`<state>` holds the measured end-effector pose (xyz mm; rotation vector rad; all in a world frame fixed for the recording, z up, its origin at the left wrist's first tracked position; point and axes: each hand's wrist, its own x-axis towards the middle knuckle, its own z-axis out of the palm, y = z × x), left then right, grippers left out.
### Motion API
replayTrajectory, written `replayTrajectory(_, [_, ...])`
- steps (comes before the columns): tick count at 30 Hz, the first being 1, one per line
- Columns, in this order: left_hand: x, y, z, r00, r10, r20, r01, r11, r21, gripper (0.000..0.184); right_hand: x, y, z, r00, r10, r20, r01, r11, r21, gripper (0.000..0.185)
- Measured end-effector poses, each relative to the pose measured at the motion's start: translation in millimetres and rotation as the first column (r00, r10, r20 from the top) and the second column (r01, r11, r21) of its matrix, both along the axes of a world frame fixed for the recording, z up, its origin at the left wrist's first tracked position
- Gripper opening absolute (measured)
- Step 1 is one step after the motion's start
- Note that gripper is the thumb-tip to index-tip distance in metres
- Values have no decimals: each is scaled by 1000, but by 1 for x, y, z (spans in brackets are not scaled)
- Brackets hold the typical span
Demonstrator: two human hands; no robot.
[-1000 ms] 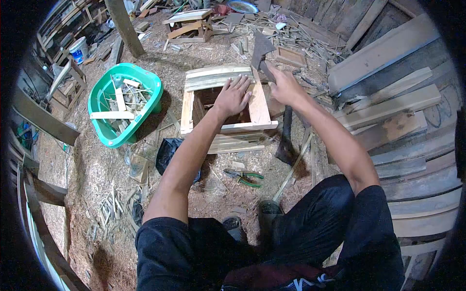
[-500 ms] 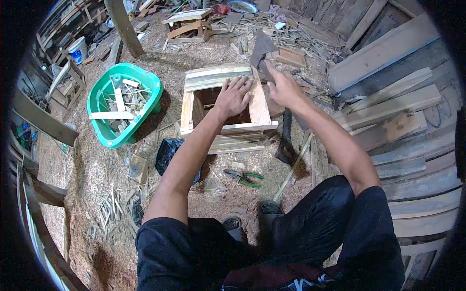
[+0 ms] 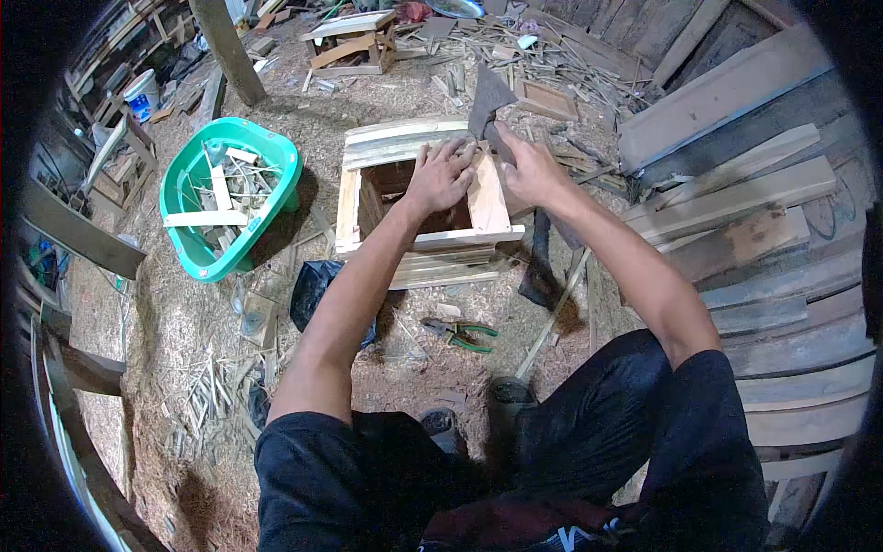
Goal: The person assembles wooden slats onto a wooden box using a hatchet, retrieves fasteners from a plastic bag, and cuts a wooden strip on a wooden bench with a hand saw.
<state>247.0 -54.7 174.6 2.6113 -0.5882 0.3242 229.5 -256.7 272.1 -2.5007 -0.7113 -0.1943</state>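
White lettering on the dark shirt [image 3: 515,529], bottom centre, is partly cut off — no full word shows. Shavings litter the floor [image 3: 166,368]; planks [image 3: 736,198] fill the right side. At upper centre stands a wooden box [image 3: 489,204]. The right hand [image 3: 535,170] grips a hatchet [image 3: 490,99], fingers closed; the left hand [image 3: 440,177] lies on the box — whether its grip pinches anything, I cannot tell.

Two hands [image 3: 441,175] [image 3: 535,173], one bladed tool [image 3: 487,99] (one tub [image 3: 212,270])
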Motion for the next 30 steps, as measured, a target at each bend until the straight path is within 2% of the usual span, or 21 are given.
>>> replayTrajectory(3, [-1,-2,0,999,20,43,-19,1000,-18,57,-6,3,13,998,-14,-62,10,998,-67,65])
replayTrajectory(9, [-2,-3,1,997,15,71,-14,1000,-23,55,2,5,13,999,-18,27,17,1000,24,66])
replayTrajectory(12, [-3,-3,2,997,19,72,-19,1000,-11,54,-2,7,15,998,-10,64,10,1000,14,63])
replayTrajectory(15, [-4,-3,1,996,19,92,-18,1000,-18,55,-10,8,11,995,-58,-77,47,989,-137,65])
replayTrajectory(18, [-4,-2,4,997,5,79,-6,1000,15,57,2,5,8,999,6,52,-2,997,-75,65])
replayTrajectory(21, [-3,-3,4,997,14,70,-16,1000,19,57,1,8,19,999,-14,39,14,1000,6,65])
replayTrajectory(24, [-2,-3,1,996,20,87,-21,1000,9,57,-7,14,39,994,-76,-78,71,995,-66,66])
replayTrajectory(30, [2,-1,-4,993,6,122,-6,1000,0,54,0,6,18,1000,-24,7,24,996,-87,67])
